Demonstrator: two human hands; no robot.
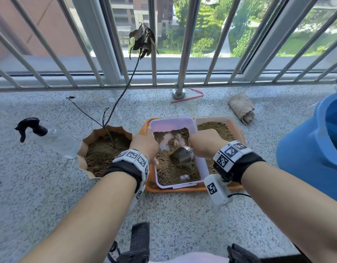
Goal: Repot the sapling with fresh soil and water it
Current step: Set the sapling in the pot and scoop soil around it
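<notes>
Below, a speckled grey stone ledge (50, 186) runs beneath a metal window railing (186, 44) and carries everything else. At far right stands a large blue plastic bucket (304, 154). An orange plastic tray (182, 188) at centre holds a clear rectangular plastic box of brown soil (200, 168) beside a second heap of soil. Left of the tray sits a scalloped terracotta pot (84, 147), soil-filled, from which the thin dark-stemmed sapling (124, 92) rises, its long axis leaning up and right to wilted brown leaves against the railing. A clear spray bottle with a black trigger head (55, 139) lies on its side left of the pot, head pointing left. The left hand (144, 145) grips the box's left wall. The right hand (205, 143) is curled round the handle of a small metal scoop (181, 155), bowl down in the box's soil. Both wrists wear bands of black-and-white square markers; no readable writing shows.
</notes>
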